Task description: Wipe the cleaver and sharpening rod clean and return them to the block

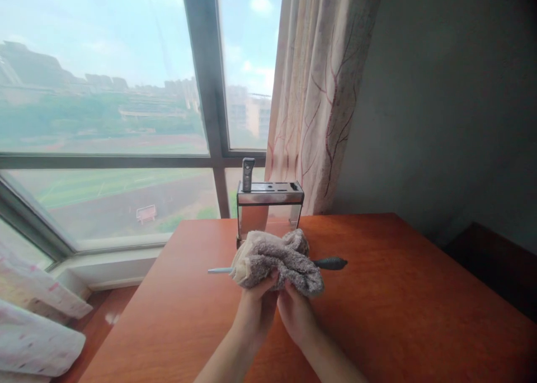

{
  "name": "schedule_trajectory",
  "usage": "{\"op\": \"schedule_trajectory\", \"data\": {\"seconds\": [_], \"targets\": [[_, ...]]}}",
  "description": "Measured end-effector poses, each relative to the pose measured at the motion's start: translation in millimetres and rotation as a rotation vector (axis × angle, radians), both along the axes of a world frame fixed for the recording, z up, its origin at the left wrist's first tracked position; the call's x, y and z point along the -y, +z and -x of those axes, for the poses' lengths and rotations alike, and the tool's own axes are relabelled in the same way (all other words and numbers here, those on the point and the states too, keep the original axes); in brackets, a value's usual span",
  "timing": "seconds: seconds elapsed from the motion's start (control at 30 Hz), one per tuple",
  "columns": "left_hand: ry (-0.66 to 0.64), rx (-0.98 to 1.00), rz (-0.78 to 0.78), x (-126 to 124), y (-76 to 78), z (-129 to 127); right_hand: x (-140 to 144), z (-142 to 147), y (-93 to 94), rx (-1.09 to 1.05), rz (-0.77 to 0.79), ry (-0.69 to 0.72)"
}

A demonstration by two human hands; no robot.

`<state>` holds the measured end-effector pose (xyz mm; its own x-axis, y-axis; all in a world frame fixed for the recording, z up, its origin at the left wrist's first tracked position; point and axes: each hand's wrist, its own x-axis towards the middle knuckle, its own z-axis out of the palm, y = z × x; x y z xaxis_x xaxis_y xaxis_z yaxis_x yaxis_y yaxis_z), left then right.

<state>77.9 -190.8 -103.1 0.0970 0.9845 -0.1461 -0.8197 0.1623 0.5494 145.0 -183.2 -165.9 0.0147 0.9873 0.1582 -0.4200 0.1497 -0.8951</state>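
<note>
Both hands meet at the middle of a grey-beige towel [279,260], bunched around a long tool just above the table. At the towel's left side the tool's slim pale metal tip [218,270] sticks out, and its dark textured handle [333,263] shows at the right. My left hand [260,296] is closed on the towel's lower edge, thumb on top. Beside it, my right hand [293,307] grips the cloth too. The towel hides the fingertips and the tool's middle, so its exact kind cannot be made out.
A knife block [271,194] with see-through sides stands behind the towel, one dark handle [248,175] upright in its left slot. The brown wooden table [403,316] ends near the window [168,120] and a curtain [319,92]. A wall [444,103] rises at the right.
</note>
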Motion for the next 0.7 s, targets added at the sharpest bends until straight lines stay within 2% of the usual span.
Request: {"op": "schedule_trajectory", "data": {"seconds": [0.13, 0.23, 0.3, 0.37, 0.47, 0.53, 0.63, 0.7], "targets": [[-0.080, -0.023, 0.073, 3, -5.4, -2, -8, -25, 17.8, -0.327, 0.125, 0.065], [-0.114, -0.060, 0.110, -5, -13.4, 6, -15, -46, 22.0, -0.485, 0.197, -0.064], [-0.112, -0.130, 0.114, -14, -17.3, 16, -21, -60, 21.0, -0.515, 0.229, -0.194], [-0.099, -0.305, 0.076, -23, -19.8, 28, -25, -72, 19.5, -0.512, 0.222, -0.268], [-0.156, -0.702, -0.128, -32, -22.8, 40, -27, -81, 19.1, -0.486, 0.190, -0.301], [-0.278, -0.887, -0.275, -31, -25.6, 40, -26, -82, 19.8, -0.482, 0.197, -0.306], [-0.455, -0.934, -0.300, -24, -30.4, 30, -23, -79, 19.7, -0.503, 0.227, -0.242], [-0.481, -0.907, -0.252, -19, -32.7, 21, -21, -76, 17.3, -0.521, 0.252, -0.176]]}}
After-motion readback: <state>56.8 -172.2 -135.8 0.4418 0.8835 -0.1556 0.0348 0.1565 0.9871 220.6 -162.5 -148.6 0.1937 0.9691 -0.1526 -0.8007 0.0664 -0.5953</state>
